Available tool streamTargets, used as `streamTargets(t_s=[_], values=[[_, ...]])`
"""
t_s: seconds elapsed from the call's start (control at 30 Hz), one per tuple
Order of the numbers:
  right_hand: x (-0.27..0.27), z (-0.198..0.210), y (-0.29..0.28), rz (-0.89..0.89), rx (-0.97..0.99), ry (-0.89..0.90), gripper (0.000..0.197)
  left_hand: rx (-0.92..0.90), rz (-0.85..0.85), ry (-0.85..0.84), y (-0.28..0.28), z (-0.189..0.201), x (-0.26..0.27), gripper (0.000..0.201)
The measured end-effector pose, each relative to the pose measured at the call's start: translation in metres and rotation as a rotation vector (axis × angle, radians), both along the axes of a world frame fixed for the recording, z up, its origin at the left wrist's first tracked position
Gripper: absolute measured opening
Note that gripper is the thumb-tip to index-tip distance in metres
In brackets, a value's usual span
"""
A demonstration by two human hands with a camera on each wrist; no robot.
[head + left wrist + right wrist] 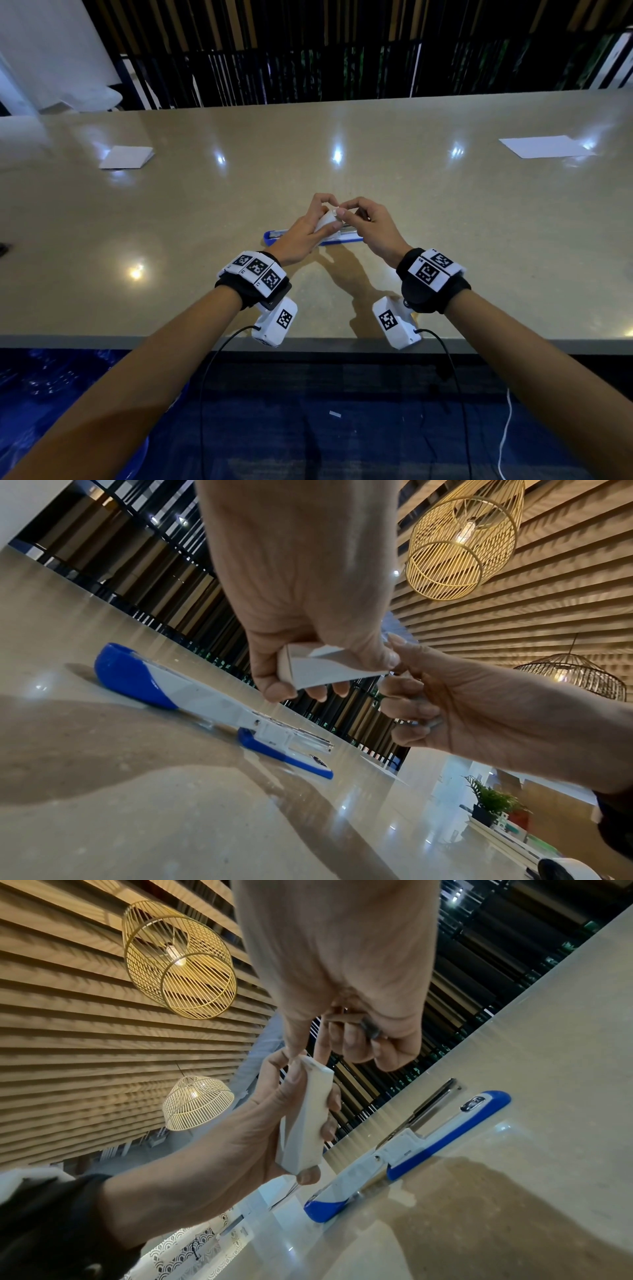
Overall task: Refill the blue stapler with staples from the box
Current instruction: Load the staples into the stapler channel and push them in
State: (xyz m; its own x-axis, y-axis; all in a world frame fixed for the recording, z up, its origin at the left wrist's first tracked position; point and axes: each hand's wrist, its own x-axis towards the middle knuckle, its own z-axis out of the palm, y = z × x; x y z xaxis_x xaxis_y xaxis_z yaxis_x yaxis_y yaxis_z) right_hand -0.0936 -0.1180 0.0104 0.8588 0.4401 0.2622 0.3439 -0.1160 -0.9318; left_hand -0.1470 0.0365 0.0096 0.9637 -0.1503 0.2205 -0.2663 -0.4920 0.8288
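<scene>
The left hand grips the small white box in the air above the desk, fingers curled round it, while the right hand pinches at the box's top end with thumb and forefinger, its other fingers curled in. The blue stapler lies opened flat on the desk just below and beyond the hands. If the end gives way suddenly, staples could spill out and break apart, and a tilted box would help that happen.
</scene>
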Motion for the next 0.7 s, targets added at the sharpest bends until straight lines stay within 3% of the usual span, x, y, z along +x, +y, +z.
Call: streamTargets(t_s=[0.7], values=[[-0.0025, -0.0046, 0.0014, -0.022, -0.145, -0.101, 0.03, 0.087, 0.022, 0.048, 0.0051, -0.008, -0.0011, 0.016]])
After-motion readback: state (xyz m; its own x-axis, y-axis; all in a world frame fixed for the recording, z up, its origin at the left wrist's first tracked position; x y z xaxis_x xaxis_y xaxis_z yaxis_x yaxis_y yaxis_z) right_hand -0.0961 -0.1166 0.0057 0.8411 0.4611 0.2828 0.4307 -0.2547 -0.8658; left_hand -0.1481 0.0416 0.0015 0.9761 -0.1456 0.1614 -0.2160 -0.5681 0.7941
